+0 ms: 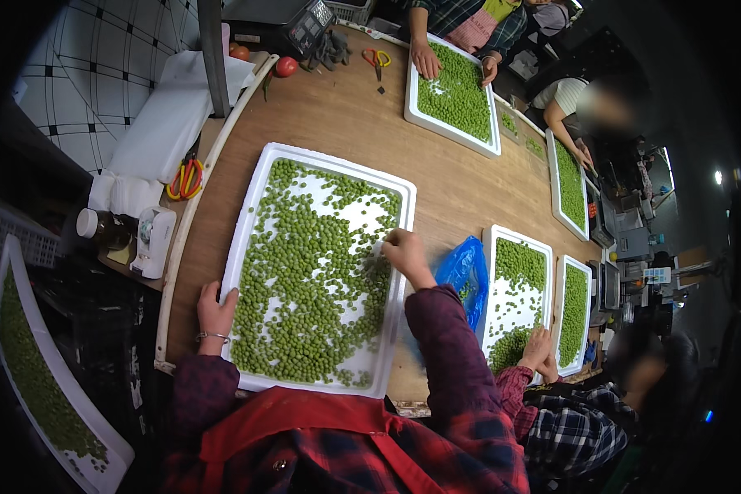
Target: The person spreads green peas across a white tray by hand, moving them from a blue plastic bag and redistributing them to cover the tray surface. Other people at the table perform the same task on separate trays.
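A white foam tray [257, 179] lies on the wooden table before me, spread with loose green peas [296, 247] with bare white patches between them. My left hand [216, 310] rests at the tray's left rim, thumb apart from the fingers, with a bracelet at the wrist. Over the right side of the tray is my right hand [406, 252], its fingers curled together; whether a pea is between them cannot be seen. Just right of that hand, a blue plastic bag [467, 272] with some peas in it lies on the table.
Co-workers handle other foam trays of peas [410, 99] at the far side and to the right [549, 296]. Scissors [378, 60], a tomato [286, 66] and dark gloves [328, 50] lie at the back. More scissors [186, 179] and a jar [102, 227] are left.
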Demonstrator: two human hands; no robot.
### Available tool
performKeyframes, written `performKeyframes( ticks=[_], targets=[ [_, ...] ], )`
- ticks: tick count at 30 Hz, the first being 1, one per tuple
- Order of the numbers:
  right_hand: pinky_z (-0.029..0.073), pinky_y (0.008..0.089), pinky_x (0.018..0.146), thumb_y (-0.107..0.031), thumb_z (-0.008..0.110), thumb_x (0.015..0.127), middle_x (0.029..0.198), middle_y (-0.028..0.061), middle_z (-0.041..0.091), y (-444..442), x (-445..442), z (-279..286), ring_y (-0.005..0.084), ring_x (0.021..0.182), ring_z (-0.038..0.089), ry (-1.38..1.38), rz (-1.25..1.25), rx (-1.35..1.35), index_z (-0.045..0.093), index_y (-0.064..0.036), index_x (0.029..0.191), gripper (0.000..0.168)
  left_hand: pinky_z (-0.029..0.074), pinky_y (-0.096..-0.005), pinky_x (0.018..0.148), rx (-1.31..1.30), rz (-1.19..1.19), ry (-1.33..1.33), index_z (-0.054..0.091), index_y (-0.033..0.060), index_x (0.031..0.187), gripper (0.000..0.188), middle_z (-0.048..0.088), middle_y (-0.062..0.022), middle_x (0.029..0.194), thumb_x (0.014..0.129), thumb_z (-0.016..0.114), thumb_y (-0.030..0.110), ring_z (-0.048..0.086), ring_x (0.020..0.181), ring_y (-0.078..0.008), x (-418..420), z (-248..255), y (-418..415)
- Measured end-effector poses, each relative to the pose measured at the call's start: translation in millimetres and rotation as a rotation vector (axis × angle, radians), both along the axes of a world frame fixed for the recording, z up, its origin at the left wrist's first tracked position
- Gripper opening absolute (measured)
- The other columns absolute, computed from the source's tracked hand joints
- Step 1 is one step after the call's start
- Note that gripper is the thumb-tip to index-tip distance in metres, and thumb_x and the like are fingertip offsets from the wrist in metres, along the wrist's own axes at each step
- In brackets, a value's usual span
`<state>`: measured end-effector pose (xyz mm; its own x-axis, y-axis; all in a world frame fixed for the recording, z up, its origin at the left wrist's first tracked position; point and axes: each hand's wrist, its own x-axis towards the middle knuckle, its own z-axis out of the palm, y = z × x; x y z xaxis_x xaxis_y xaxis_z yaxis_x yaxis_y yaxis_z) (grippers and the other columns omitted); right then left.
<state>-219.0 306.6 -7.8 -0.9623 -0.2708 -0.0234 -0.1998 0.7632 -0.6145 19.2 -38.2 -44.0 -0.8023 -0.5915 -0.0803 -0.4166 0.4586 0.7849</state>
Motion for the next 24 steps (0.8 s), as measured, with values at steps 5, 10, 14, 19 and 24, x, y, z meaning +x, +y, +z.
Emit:
performKeyframes(
  ticks=[5,10,14,19,24],
  targets=[
    [0.042,0.0252,0.057,-0.004,0.059,0.078,0.069,0.0026,0.059,90.8,36.3,44.6,0.0099,0.062,0.051,0.005,-0.367,-0.387,0.062,0.000,0.079,0.005,0.047,-0.0416,0.075,0.019,0.011,0.043,0.059,-0.0067,0.099,0.037,0.058,-0.0195,0.092,0.079,0.070,0.022,0.058,0.083,-0.0359,-1.2,2.7,2.1],
    [0.044,0.0233,0.057,-0.005,0.058,0.083,0.075,0.0045,0.063,170.0,74.2,32.7,0.0105,0.063,0.056,-0.006,-0.530,-0.314,0.065,0.000,0.090,0.011,0.046,-0.0429,0.076,-0.038,-0.019,-0.007,0.060,-0.0060,0.099,0.039,0.060,-0.0215,0.099,0.080,0.069,0.027,0.059,0.089,-0.0364,-4.0,1.1,-2.8],
    [0.051,0.0274,0.068,-0.006,0.057,0.084,0.085,0.0107,0.070,188.6,91.7,9.1,0.0157,0.074,0.065,0.463,-0.226,0.179,0.069,0.002,0.099,0.021,0.039,-0.0345,0.058,0.028,-0.045,-0.002,0.053,-0.0042,0.079,0.042,0.048,-0.0079,0.069,0.082,0.070,0.034,0.043,0.064,-0.0171,-18.0,0.3,-10.7],
    [0.050,0.0243,0.063,-0.003,0.056,0.087,0.081,0.0079,0.069,82.8,125.1,44.2,0.0131,0.068,0.064,-0.107,-0.422,-0.533,0.069,0.001,0.096,0.016,0.040,-0.0367,0.056,0.222,-0.108,-0.162,0.051,-0.0039,0.070,0.048,0.052,-0.0099,0.061,0.080,0.071,0.039,0.042,0.059,-0.0132,-20.5,-8.6,-23.8],
    [0.052,0.0298,0.072,-0.006,0.060,0.083,0.093,0.0157,0.067,27.7,149.3,12.1,0.0229,0.081,0.066,0.072,-0.336,-0.310,0.067,0.003,0.098,0.018,0.044,-0.0398,0.056,0.166,-0.209,-0.070,0.058,-0.0057,0.079,0.041,0.059,-0.0164,0.064,0.079,0.070,0.033,0.057,0.057,-0.0250,-23.7,-12.6,-14.9]
  ],
)
